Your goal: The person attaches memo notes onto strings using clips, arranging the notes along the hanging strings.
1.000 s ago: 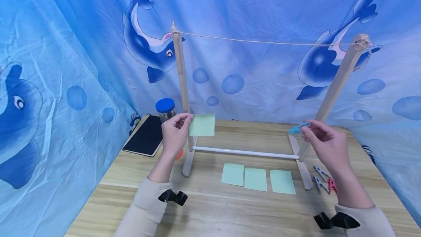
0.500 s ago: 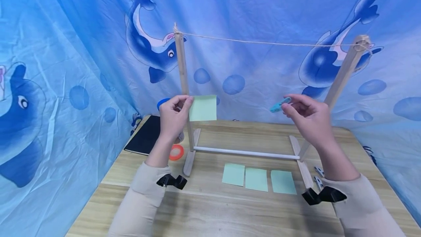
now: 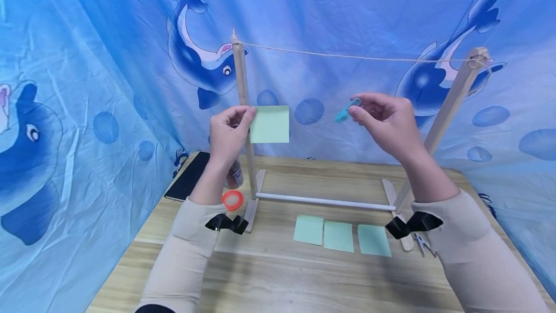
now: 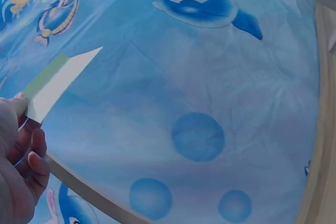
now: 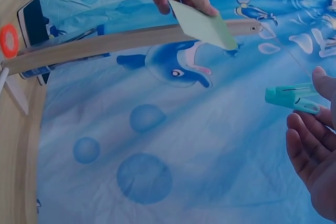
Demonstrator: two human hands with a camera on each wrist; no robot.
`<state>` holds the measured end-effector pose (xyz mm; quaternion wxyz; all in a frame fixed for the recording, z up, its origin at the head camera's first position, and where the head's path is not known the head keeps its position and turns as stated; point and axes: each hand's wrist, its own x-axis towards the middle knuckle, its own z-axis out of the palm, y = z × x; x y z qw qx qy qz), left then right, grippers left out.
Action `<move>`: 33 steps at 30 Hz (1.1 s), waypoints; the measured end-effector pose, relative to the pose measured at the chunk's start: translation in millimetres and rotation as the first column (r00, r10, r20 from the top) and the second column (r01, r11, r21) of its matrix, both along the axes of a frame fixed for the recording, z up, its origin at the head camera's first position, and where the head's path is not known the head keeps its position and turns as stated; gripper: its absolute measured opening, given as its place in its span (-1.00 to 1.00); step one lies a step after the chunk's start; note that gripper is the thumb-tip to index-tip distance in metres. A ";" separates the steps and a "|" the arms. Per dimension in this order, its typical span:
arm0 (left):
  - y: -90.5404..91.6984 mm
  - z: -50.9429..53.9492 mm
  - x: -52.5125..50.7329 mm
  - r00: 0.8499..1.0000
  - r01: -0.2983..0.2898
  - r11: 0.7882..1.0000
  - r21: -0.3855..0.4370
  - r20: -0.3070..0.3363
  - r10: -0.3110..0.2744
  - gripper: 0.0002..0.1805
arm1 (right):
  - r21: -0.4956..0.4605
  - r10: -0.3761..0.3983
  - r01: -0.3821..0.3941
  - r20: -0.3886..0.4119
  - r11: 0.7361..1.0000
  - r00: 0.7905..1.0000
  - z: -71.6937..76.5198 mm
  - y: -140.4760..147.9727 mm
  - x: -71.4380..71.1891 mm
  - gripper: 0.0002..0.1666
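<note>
My left hand (image 3: 229, 134) pinches a pale green sticky note (image 3: 270, 124) by its left edge, in front of the frame's left wooden post (image 3: 241, 74). In the left wrist view the note (image 4: 60, 85) looks bent, its near face lighter. Farther right, my right hand (image 3: 388, 122) holds a turquoise clothespin (image 3: 347, 110) between thumb and fingers, its nose tilted down to the left. The clothespin (image 5: 286, 97) shows up close in the right wrist view. Both hands are below the string (image 3: 321, 54), which runs between the tops of the two posts.
Three green notes (image 3: 338, 236) lie in a row on the wooden table (image 3: 278, 279), before the frame's white crossbar (image 3: 326, 201). Other clothespins (image 3: 422, 244) lie by the right foot, partly behind my sleeve. At left are an orange ring (image 3: 232, 200), a jar (image 3: 235, 175) and a black notebook (image 3: 187, 177).
Both hands have risen toward the string. The left lifts the sticky note nearly straight up; the right has carried the clothespin up and to the left, nearer the note.
</note>
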<state>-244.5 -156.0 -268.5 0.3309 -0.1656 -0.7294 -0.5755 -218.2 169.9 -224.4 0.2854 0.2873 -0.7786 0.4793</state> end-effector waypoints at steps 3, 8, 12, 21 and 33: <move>-0.2 7.3 -2.8 1.000 0.001 1.000 -0.008 -0.016 -0.001 -0.67 | 0.016 0.017 -0.016 -0.044 1.000 0.999 10.1 -7.0 -2.7 -0.81; -1.5 21.2 -3.0 0.999 -0.017 1.000 -0.020 -0.033 0.016 -0.69 | 0.028 0.076 -0.073 -0.142 0.997 0.987 28.1 -12.4 -3.4 -0.83; -1.0 29.5 -2.2 0.999 -0.018 1.000 -0.021 -0.034 0.018 -0.67 | 0.028 0.100 -0.096 -0.217 0.995 0.971 42.5 -15.1 -2.5 -0.81; 0.9 43.0 -2.0 1.000 -0.022 1.000 0.009 -0.019 0.023 -0.65 | 0.045 0.144 -0.137 -0.377 0.990 0.915 76.9 -36.7 -5.4 -0.88; 2.4 61.4 -7.3 1.000 -0.031 0.997 0.067 -0.003 0.031 -0.65 | 0.047 -0.014 0.028 -0.275 0.999 0.961 119.5 -67.3 -25.3 -0.83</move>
